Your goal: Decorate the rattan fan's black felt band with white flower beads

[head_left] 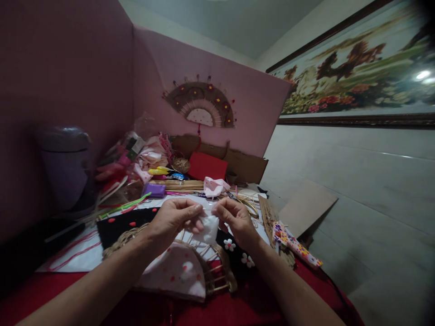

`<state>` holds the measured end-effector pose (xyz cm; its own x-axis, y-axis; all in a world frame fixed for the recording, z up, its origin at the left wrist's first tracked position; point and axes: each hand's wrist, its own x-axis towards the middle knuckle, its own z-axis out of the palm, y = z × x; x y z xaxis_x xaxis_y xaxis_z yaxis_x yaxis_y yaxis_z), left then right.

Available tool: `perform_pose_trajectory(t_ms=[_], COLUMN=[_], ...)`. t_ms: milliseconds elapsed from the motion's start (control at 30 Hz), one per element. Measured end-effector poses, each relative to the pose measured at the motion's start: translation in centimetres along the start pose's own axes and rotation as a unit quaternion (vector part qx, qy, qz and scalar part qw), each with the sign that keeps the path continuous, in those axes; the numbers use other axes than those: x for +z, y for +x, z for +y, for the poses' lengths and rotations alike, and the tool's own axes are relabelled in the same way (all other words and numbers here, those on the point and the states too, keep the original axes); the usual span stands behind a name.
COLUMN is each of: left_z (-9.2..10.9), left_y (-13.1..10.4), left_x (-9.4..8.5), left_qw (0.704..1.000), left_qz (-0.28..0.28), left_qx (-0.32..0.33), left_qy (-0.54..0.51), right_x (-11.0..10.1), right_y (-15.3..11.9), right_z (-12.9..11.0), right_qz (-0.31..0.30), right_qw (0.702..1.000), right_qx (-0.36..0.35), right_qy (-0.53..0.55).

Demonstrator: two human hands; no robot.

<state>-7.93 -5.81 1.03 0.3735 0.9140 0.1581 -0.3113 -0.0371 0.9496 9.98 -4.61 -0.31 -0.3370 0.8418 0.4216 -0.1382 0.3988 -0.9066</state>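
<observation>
Between my two hands hangs a small clear plastic bag (208,226) with something white in it. My left hand (178,216) pinches its upper left edge, thumb against fingers. At the upper right edge, my right hand (234,219) grips it the same way. Just below lies a half-made fan (180,271) of sticks and twine, with a white cloth centre dotted in red and pink. Black cloth pieces lie beside it: one with red dots (132,222), another with white flowers (229,245), partly hidden by my right hand.
A finished fan (202,102) hangs on the pink board. Behind my hands are a purple packet (154,189), a bundle of sticks (183,185), a red card (207,166) and twine (181,165). A flower-patterned glue gun-like tool (297,244) lies right; a purple container (66,167) stands left.
</observation>
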Motion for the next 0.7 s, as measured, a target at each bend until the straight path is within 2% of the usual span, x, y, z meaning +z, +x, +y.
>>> perform_pose_trajectory(t_ms=[400, 600, 700], left_z=[-0.31, -0.67, -0.90], left_y=[0.14, 0.16, 0.16], left_x=[-0.19, -0.26, -0.27], left_qw=[0.999, 0.999, 0.998], left_qz=[0.027, -0.020, -0.023], left_qx=[0.005, 0.003, 0.001], left_qy=[0.018, 0.026, 0.053], right_x=[0.20, 0.11, 0.19], right_y=[0.09, 0.05, -0.03], right_z=[-0.27, -0.24, -0.42], right_qz=[0.007, 0.001, -0.005], right_qw=[0.998, 0.999, 1.000], right_qx=[0.050, 0.026, 0.027], right_qy=[0.042, 0.026, -0.003])
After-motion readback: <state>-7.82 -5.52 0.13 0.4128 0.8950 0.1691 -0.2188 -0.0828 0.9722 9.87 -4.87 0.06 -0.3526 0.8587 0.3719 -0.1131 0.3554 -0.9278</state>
